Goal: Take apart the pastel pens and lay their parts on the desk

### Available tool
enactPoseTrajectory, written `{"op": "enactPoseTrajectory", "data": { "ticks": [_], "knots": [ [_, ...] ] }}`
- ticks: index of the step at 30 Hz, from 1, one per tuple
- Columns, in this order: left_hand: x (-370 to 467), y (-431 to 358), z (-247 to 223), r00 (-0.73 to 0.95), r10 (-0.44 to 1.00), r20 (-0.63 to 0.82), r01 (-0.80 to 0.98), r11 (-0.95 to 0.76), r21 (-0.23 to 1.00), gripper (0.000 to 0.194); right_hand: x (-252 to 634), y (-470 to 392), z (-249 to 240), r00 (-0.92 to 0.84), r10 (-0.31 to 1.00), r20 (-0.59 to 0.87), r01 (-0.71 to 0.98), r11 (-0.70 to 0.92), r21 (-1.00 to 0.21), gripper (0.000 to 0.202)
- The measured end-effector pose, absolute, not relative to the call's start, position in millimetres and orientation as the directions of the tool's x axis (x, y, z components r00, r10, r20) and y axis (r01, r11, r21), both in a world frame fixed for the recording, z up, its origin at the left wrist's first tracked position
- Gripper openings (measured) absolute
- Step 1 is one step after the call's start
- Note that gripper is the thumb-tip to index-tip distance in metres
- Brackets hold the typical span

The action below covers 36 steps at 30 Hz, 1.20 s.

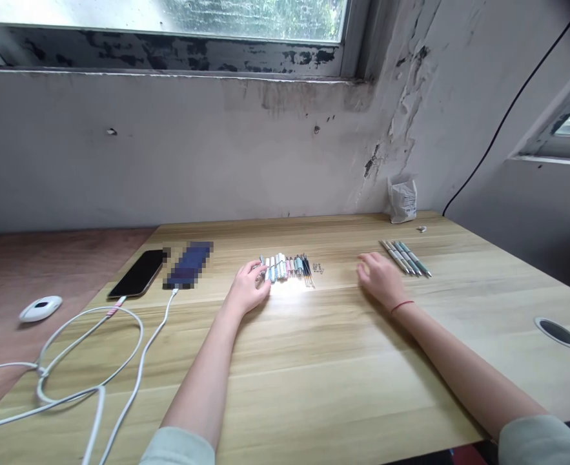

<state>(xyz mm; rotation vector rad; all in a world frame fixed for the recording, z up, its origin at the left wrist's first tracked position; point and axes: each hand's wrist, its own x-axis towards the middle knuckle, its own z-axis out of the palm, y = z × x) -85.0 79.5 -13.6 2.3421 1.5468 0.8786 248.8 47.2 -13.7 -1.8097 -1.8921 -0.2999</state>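
On the wooden table, a row of pen parts (pixel 281 266) lies side by side: white and pale blue barrels, pink and blue-green short pieces. Dark pen refills (pixel 308 270) lie at the row's right end, then a small cluster of springs (pixel 318 268). My left hand (pixel 248 287) rests at the row's left end, thumb and fingers apart beside the barrels; whether it touches them is hard to make out. To the right, my right hand (pixel 380 278) lies on the table with its fingers loosely bent and apart, nothing visible in them. Several whole pens (pixel 405 258) lie just beyond it.
A black phone (pixel 138 272) and a blurred dark blue device (pixel 188 265) lie left, with white cables (pixel 142 371) looping toward the front. A white oval device (pixel 40 309) sits farther left. A crumpled white packet (pixel 403 201) stands by the wall; a cable grommet (pixel 558 332) is at right.
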Motion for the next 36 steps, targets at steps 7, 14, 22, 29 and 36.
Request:
{"op": "enactPoseTrajectory", "data": {
  "ticks": [7, 14, 22, 29, 36],
  "knots": [
    [-84.2, 78.9, -8.8, 0.208, 0.907, 0.366, 0.754, -0.387, 0.530, 0.041, 312.7, 58.1, -22.6, 0.395, 0.857, 0.330, 0.913, -0.406, -0.036, 0.033],
    [-88.2, 81.9, -7.7, 0.051, 0.942, 0.331, 0.685, -0.274, 0.675, 0.043, 315.5, 62.1, -27.0, 0.426, 0.856, 0.293, 0.904, -0.408, -0.125, 0.039],
    [-89.6, 82.3, -7.8, -0.144, 0.897, 0.417, 0.681, -0.216, 0.699, 0.036, 319.0, 63.0, -24.1, 0.513, 0.821, 0.251, 0.853, -0.457, -0.251, 0.041],
    [-71.1, 68.6, 3.6, 0.017, 0.763, 0.646, 0.738, -0.446, 0.507, 0.030, 316.5, 62.7, -20.3, 0.470, 0.845, 0.257, 0.880, -0.426, -0.209, 0.035],
    [-36.9, 44.5, 13.5, 0.294, 0.683, 0.669, 0.739, -0.606, 0.293, 0.030, 276.8, 46.6, -0.4, 0.075, 0.834, 0.547, 0.909, 0.169, -0.382, 0.026]
  ]
}}
